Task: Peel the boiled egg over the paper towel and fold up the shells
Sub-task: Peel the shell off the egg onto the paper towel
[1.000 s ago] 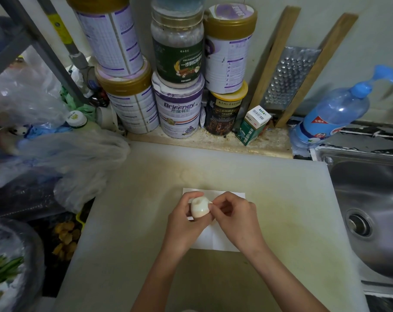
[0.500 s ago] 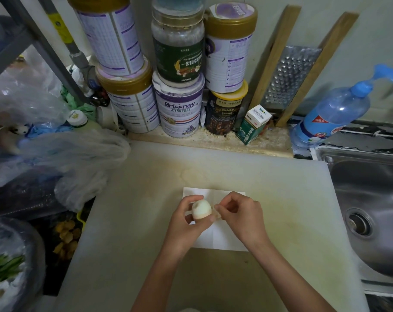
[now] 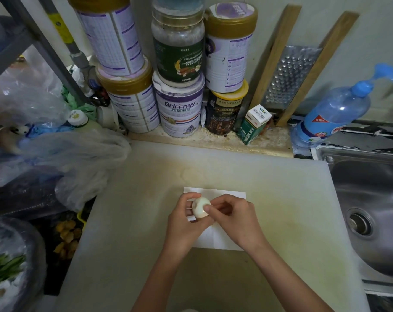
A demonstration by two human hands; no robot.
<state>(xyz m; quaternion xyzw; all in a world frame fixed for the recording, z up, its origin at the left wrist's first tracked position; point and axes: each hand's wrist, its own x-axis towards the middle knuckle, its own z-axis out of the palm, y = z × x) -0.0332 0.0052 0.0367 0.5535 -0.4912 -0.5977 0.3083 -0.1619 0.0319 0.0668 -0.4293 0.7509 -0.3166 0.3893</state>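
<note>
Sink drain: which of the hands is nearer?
Right. The right hand is over the paper towel, on the side toward the sink drain; the left hand, holding the egg, sits farther away.

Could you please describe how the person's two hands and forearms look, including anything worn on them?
Both the left hand and the right hand are bare, with no gloves. No rings, watch or bracelet are visible. The forearms are uncovered all the way to the bottom edge of the picture, with no sleeves in view. The fingernails look short and unpainted.
</note>
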